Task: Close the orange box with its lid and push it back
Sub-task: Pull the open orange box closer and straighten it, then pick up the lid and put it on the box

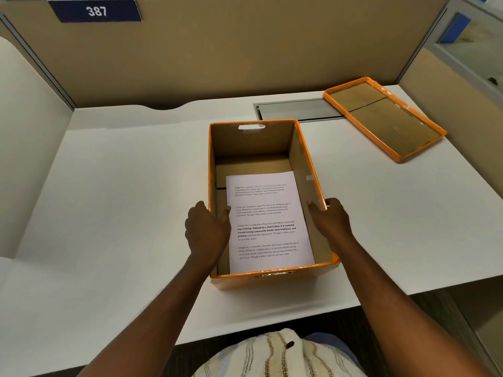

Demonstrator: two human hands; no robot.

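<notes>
An orange box (275,278) stands open on the white desk (122,186), near its front edge. A printed sheet of paper (268,221) lies flat inside it. My left hand (206,229) grips the box's left wall, thumb inside and fingers outside. On the opposite side, my right hand (330,219) holds the right wall the same way. The orange lid (383,118) lies upside down at the back right of the desk, apart from the box.
A grey cable slot (296,108) is set into the desk behind the box. Tan partition walls (245,50) enclose the desk at the back and sides. A blue tag reading 387 (95,10) hangs at the top left.
</notes>
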